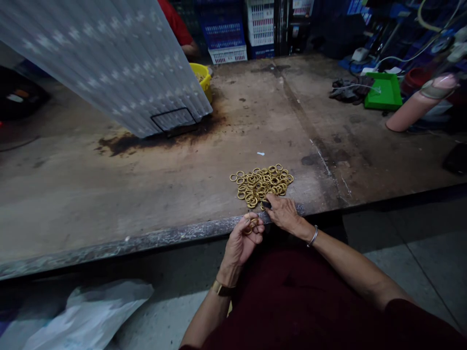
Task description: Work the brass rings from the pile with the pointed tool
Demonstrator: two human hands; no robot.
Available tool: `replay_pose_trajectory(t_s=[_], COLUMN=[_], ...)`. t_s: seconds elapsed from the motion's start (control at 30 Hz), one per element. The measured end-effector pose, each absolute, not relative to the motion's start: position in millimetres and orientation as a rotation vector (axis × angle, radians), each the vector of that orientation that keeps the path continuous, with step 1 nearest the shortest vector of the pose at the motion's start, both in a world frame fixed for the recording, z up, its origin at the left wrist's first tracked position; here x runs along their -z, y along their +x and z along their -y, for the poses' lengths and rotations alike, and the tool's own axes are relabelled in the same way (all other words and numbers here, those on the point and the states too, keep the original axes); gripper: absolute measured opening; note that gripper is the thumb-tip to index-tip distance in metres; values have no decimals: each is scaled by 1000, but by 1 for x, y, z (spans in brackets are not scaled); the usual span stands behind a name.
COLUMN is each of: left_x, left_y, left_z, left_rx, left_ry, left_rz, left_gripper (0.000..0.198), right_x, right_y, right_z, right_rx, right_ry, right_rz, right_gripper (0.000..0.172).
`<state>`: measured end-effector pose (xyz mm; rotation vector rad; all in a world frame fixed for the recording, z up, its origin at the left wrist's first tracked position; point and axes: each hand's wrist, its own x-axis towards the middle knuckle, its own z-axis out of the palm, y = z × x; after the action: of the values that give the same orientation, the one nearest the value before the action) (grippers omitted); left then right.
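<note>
A pile of brass-coloured rings (260, 182) lies near the front edge of the wooden table (146, 194). Just off that edge, my left hand (243, 238) is turned palm up, its fingers curled around a few of the rings. My right hand (283, 212) reaches over the edge at the pile's near side, with thumb and forefinger closed together. Something dark shows at its fingertips, beside a ring; whether the fingers grip it is too small to make out.
A stack of translucent ribbed sheets (127, 63) leans in a black wire stand at back left. Behind it are a yellow basin (204, 80) and a person's red sleeve (177, 24). A green tray (385, 91) and pink cylinder (416, 107) stand right. A plastic bag (95, 311) lies below.
</note>
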<state>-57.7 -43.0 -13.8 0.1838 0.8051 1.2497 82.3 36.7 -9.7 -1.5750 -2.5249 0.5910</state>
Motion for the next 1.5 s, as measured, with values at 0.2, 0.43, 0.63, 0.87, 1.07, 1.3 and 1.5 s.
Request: replay_pose_trajectory(t_s=[0.2,0.43,0.63,0.87,1.07,1.3,1.5], left_x=[11,11,20,20,19,10,11], left_y=[-57,-46,-38,-35,-32,-32,-32], left_z=[35,23,16,16,18,20,20], left_rx=[-1255,-1326,-1261,-1338,-1382,-1222,-1182], left_ry=[133,428,776,880,761,704,613], left_rz=[-801,-1114,-1353,-1391,-1325,-1227,-1106], left_gripper=[27,36,31,20,17,31,35], right_x=[11,20,14,9,10,8,5], right_y=[84,98,99,95,95,94,92], right_z=[-38,-44,-40,-38,-35,-40,-40], right_rx=[-579,-570,-725,-1414,-1810,-1482,-1392], right_ry=[-1557,-1402,-1281,-1192,-1270,-1269,-1266], right_rz=[2469,2296,2202,1753,1357,1540,1618], right_gripper=[17,13,6,26,35,29,23])
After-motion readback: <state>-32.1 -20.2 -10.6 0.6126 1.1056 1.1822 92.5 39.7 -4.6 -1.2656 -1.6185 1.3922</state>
